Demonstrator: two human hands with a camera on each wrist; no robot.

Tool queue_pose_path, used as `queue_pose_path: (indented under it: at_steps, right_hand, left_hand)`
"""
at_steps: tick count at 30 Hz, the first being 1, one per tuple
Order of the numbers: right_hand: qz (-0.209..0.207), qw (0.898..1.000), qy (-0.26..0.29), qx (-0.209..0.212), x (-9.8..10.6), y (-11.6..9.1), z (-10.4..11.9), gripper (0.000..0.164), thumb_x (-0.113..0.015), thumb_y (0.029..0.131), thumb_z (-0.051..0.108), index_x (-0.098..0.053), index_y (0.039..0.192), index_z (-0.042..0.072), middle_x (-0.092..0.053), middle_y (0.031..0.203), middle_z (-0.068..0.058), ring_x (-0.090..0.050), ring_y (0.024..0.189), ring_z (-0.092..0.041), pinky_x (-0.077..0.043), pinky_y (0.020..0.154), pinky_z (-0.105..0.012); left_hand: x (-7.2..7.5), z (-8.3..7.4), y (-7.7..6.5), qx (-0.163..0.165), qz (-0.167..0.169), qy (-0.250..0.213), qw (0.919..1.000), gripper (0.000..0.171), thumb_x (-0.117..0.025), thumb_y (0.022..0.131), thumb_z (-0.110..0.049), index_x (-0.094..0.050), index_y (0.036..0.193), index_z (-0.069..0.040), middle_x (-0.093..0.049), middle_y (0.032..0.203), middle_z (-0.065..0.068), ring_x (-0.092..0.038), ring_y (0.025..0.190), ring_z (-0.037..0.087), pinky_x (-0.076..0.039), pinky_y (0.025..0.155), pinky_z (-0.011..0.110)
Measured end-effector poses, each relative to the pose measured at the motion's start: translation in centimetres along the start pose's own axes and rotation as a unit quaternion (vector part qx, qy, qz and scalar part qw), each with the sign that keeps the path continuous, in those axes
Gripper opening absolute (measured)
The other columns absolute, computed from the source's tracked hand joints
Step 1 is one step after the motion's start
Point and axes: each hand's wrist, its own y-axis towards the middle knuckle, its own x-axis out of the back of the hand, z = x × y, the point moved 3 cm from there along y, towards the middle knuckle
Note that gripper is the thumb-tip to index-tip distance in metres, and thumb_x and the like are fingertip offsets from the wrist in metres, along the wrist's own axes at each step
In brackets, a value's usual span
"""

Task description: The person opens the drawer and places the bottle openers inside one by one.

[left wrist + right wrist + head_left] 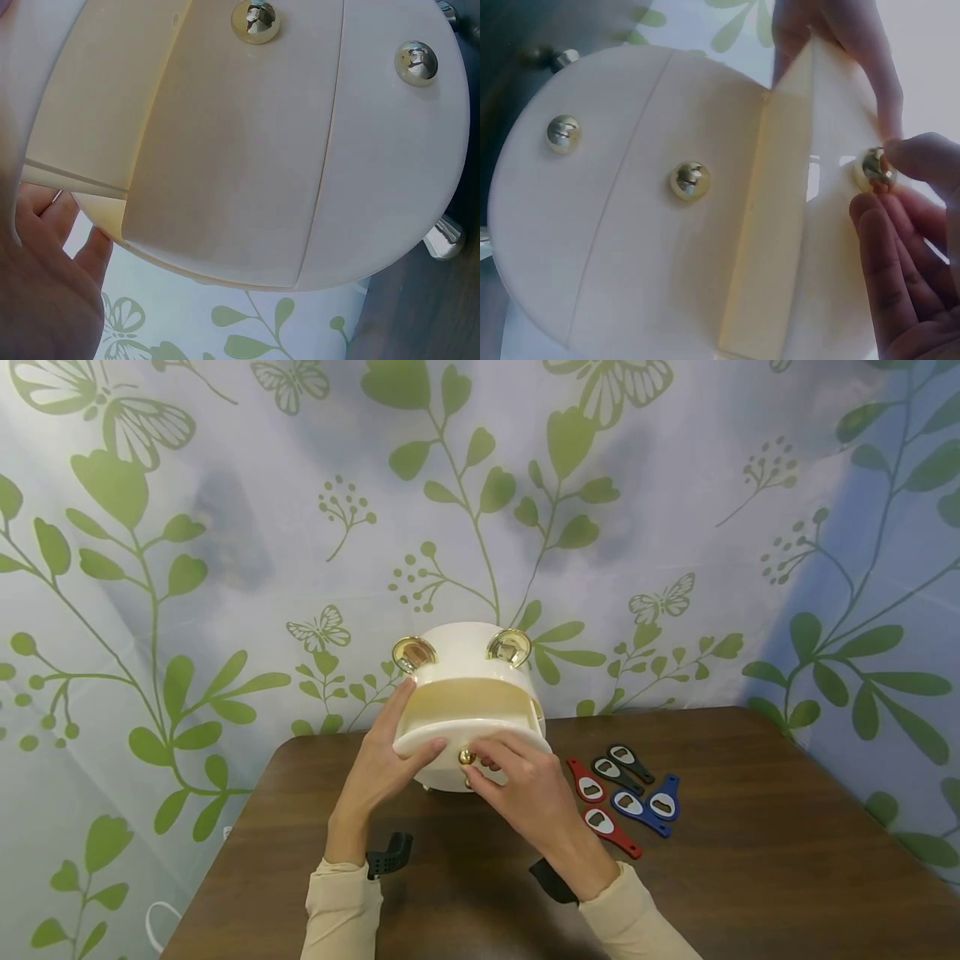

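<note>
A round white drawer box (463,643) with two shiny gold ears stands on the table, its top drawer (480,727) pulled partly out. Thumb and fingertips of my right hand (534,789) pinch the gold knob (876,168) on that drawer's front. My left hand (377,767) lies along the box's left side, fingers extended up beside the drawer and thumb across its front near the knob. Lower down, the middle drawer (225,157) and the bottom drawer (375,172) sit flush, each with its own gold knob. The drawer's bottom is hidden in the head view.
Several bottle openers in red (613,832), blue (664,798) and black (632,762) lie to the right of the box on the brown wooden table (757,835). Behind the table hangs a leaf-patterned cloth (675,510). A white cable (153,922) shows at lower left.
</note>
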Motion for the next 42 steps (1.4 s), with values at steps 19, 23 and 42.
queue_pose_path:
  at_steps: [19, 23, 42]
  right_hand:
    - [-0.087, 0.996, 0.011, -0.03, 5.4, 0.9, -2.8, 0.029, -0.089, 0.077, 0.007, -0.079, 0.104, 0.006, -0.079, 0.096, -0.004, -0.074, 0.081, -0.018, -0.06, 0.074, -0.03]
    - [-0.095, 0.995, 0.004, -0.039, 6.5, 0.8, -4.0, 0.028, -0.089, 0.078, 0.007, -0.079, 0.104, 0.006, -0.079, 0.098, -0.005, -0.075, 0.085, -0.018, -0.059, 0.081, -0.026]
    - [-0.114, 0.978, -0.064, -0.16, 11.0, -0.6, -9.7, 0.036, -0.089, 0.079, 0.006, -0.078, 0.114, 0.002, -0.078, 0.107, -0.014, -0.075, 0.091, -0.034, -0.039, 0.091, -0.002]
  left_hand:
    - [0.0, 0.0, -0.1, 0.012, 0.004, -0.011, 0.9999, 0.091, -0.077, 0.09, -0.047, -0.024, 0.164, -0.038, -0.024, 0.169, -0.015, -0.027, 0.155, 0.021, -0.029, 0.121, 0.059]
    - [0.0, 0.0, -0.1, 0.008, 0.002, -0.009, 0.9999, 0.09, -0.077, 0.09, -0.046, -0.025, 0.163, -0.039, -0.025, 0.168, -0.015, -0.028, 0.155, 0.02, -0.029, 0.121, 0.058]
    - [0.0, -0.2, -0.1, 0.008, 0.002, -0.013, 0.9999, 0.09, -0.077, 0.09, -0.045, -0.025, 0.164, -0.039, -0.024, 0.169, -0.016, -0.027, 0.155, 0.019, -0.028, 0.121, 0.058]
